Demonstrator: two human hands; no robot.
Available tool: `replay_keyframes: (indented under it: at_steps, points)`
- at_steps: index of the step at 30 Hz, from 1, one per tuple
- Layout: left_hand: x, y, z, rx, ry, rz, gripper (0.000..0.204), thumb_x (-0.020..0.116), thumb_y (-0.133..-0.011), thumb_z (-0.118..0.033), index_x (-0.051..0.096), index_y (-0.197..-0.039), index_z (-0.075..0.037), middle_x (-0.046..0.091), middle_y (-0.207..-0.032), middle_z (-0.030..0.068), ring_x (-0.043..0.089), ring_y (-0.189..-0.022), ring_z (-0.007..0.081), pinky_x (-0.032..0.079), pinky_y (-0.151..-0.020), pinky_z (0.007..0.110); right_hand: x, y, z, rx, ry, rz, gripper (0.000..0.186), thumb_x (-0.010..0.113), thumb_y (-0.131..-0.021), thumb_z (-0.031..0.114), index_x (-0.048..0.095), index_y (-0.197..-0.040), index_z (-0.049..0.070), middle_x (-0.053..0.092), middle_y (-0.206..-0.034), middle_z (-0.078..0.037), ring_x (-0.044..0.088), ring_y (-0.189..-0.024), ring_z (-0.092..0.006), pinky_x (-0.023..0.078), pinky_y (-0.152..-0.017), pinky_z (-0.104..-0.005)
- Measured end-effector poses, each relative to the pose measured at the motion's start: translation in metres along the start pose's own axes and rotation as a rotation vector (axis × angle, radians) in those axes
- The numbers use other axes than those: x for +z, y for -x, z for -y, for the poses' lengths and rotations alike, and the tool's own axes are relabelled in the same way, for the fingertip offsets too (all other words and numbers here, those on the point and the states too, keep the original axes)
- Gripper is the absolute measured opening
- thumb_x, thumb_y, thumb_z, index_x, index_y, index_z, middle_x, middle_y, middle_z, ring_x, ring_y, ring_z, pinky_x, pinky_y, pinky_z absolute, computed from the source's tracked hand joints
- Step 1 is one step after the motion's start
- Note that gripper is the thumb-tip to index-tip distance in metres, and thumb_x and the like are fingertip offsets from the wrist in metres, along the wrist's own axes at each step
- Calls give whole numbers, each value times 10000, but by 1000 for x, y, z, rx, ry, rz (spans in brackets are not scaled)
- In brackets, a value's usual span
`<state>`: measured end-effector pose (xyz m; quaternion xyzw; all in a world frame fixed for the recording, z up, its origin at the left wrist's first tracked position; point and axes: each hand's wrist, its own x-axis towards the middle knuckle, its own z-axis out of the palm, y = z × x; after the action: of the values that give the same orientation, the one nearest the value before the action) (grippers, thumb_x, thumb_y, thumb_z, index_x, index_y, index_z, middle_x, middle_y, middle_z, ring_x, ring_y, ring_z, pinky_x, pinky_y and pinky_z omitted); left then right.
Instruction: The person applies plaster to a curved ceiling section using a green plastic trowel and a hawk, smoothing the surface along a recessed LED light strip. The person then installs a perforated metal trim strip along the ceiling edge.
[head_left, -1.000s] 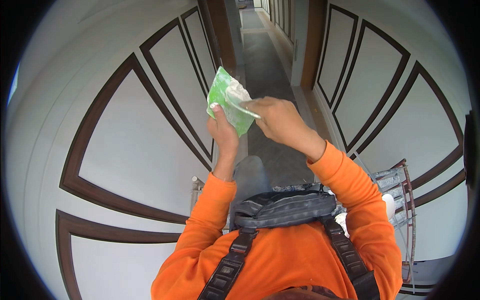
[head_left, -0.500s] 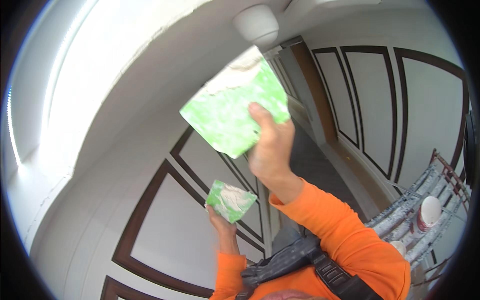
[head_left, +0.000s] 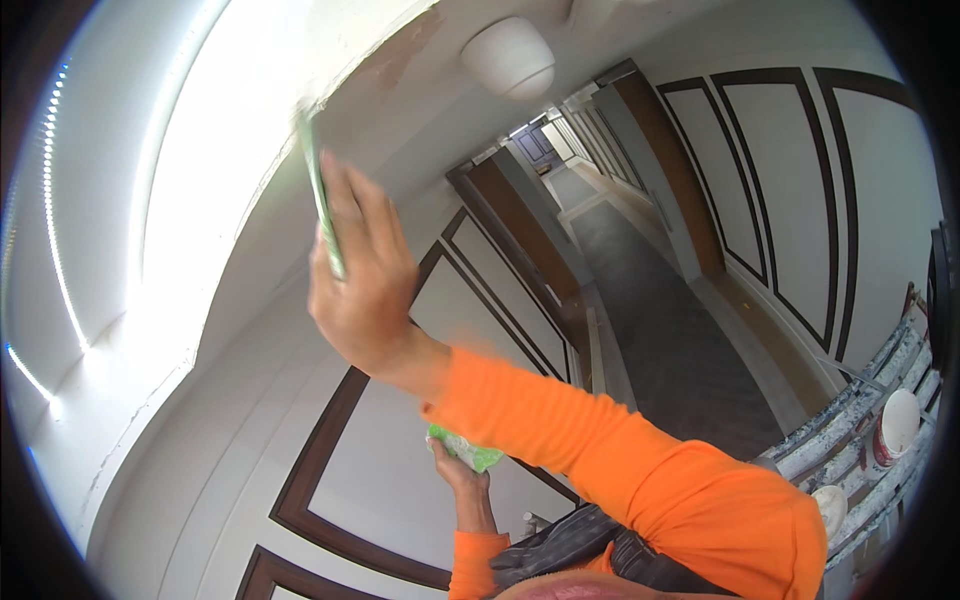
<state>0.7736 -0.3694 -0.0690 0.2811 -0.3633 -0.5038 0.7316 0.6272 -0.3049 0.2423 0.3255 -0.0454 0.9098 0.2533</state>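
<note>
My right hand [head_left: 365, 275] is raised to the ceiling, its fingers closed on a thin green putty spreader [head_left: 322, 200] seen nearly edge-on. The spreader's top end meets or comes close to the rough edge of the bright ceiling recess [head_left: 245, 205]; blur hides which. Lower down, my left hand [head_left: 464, 482] grips a second green plate [head_left: 478, 457]. My right sleeve covers much of that plate, and white putty on it can barely be made out.
White-spattered scaffold bars [head_left: 835, 460] at the right carry a white bucket [head_left: 899, 425] and a second white container [head_left: 830, 508]. A white ceiling lamp [head_left: 510, 58] hangs ahead. Beyond it a corridor with a dark floor strip [head_left: 655, 300] runs between panelled walls.
My right hand has swung left toward the recess edge, turning its spreader from face-on to edge-on. Its sleeve now crosses in front of the left plate. The view has shifted, showing more corridor.
</note>
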Motion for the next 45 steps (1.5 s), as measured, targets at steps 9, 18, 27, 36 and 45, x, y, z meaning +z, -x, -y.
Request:
replay_keyframes:
  at_steps: [9, 18, 27, 36, 45]
  points:
    - [-5, -1, 7, -47, -25, -27, 602, 254, -1119, -464, 475, -1454, -16, 560, -1433, 170, 572, -1301, 353, 470, -1094, 503, -11, -47, -14, 85, 89, -114, 492, 513, -938, -38, 483, -1426, -99, 570, -1287, -265, 649, -1102, -421, 567, -918, -444]
    - [-6, -5, 12, -48, -89, 50, 595, 261, -1121, -451, 486, -1441, -3, 561, -1436, 156, 565, -1310, 345, 465, -1098, 501, -30, -118, -18, 304, 182, -167, 502, 555, -897, -45, 468, -1388, -109, 510, -1287, -250, 620, -1093, -435, 563, -854, -427]
    - [8, 4, 18, -91, -81, 100, 606, 267, -1120, -473, 481, -1455, -16, 555, -1456, 153, 566, -1314, 349, 460, -1106, 506, -77, -105, -21, 250, -38, -234, 523, 498, -911, -34, 455, -1423, -127, 542, -1274, -256, 629, -1082, -436, 546, -905, -448]
    - [21, 12, 24, -87, -91, 135, 620, 271, -1117, -489, 500, -1440, -12, 569, -1440, 158, 575, -1308, 347, 468, -1098, 517, -32, -137, -9, 192, 448, -83, 676, 584, -869, -19, 337, -1484, -150, 469, -1326, -296, 638, -1059, -421, 589, -869, -459]
    - [27, 8, 30, -146, -86, 160, 614, 285, -1116, -486, 497, -1438, -7, 572, -1438, 157, 583, -1299, 347, 470, -1103, 510, -101, -145, -24, 462, -125, -204, 382, 519, -943, -10, 536, -1305, -127, 630, -1149, -270, 678, -977, -416, 552, -871, -461]
